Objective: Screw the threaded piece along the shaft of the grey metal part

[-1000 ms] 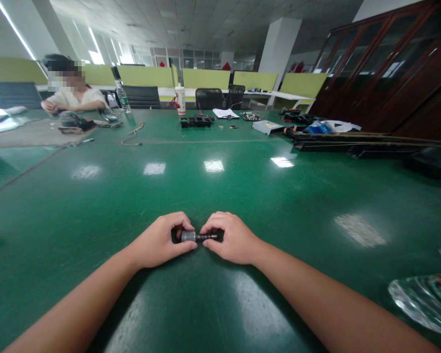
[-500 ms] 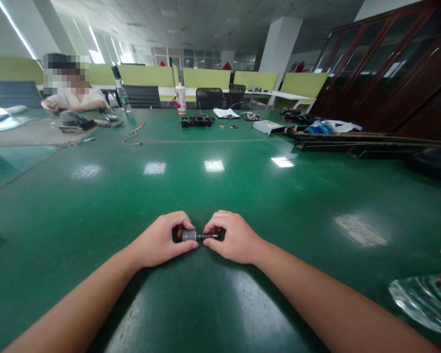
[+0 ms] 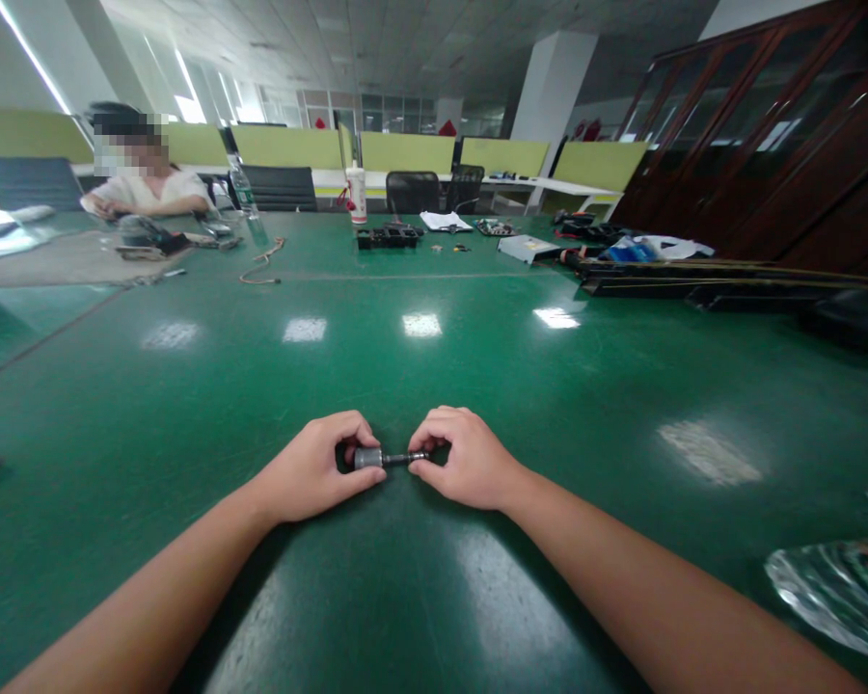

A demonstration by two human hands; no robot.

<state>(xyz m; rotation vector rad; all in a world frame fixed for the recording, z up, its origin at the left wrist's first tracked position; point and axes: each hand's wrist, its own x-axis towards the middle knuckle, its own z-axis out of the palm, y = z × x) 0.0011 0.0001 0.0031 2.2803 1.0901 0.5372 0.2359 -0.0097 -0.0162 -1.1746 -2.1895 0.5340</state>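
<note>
My left hand (image 3: 333, 465) is closed around a short grey cylinder (image 3: 367, 458), pinched between thumb and fingers just above the table. A thin dark shaft (image 3: 396, 460) extends from the cylinder's right end. My right hand (image 3: 467, 458) pinches a dark, ribbed metal piece (image 3: 420, 456) at the shaft's far end, thumb below and fingers above. Cylinder, shaft and ribbed piece lie in one nearly level line. Part of the cylinder is covered by my left fingers. Whether the ribbed piece is separate from the shaft I cannot tell.
Both forearms rest over a glossy green table (image 3: 420, 381). Towards the back are a black plastic part (image 3: 389, 238), a white bottle (image 3: 357, 193), a cord (image 3: 262, 265) and a metal box (image 3: 527, 249). Clear plastic (image 3: 839, 593) stands at the right. A person (image 3: 149, 188) sits far left.
My right hand has shifted slightly right and up, and more of the thin shaft shows between the hands. My left hand and the cylinder have moved a little left and up.
</note>
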